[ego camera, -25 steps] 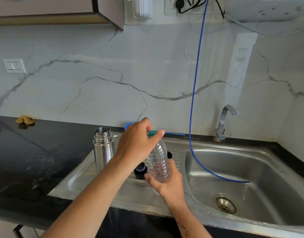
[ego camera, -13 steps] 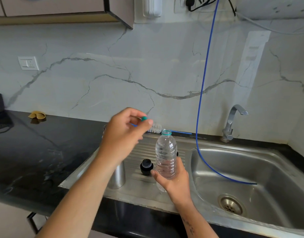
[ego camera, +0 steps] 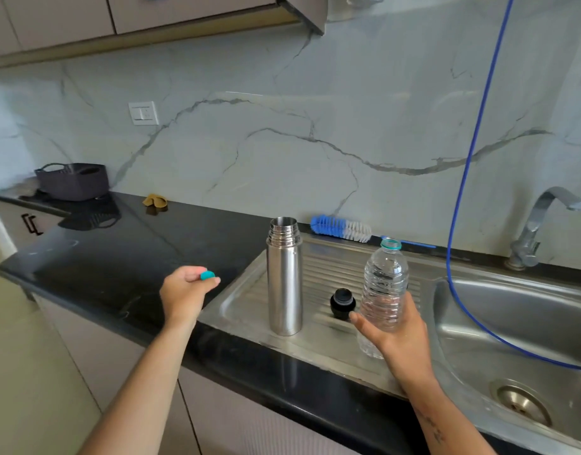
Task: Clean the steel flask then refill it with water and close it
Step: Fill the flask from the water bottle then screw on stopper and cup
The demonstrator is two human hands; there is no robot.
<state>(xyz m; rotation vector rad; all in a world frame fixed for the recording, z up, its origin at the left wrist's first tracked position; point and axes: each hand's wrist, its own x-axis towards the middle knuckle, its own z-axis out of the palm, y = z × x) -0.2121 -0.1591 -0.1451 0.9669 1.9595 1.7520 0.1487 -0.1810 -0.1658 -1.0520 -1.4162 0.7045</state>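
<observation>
Two hands busy: left hand [ego camera: 184,292] pinches a teal cap [ego camera: 207,275]; right hand [ego camera: 399,336] holds the open bottle [ego camera: 385,284] beside the flask [ego camera: 284,277].

Bright even daylight, soft shadows, wide-angle bending at edges, sharp focus

No readable text, labels, brand names, numbers or signs appear on any object or surface in this kitchen counter and sink view
</observation>
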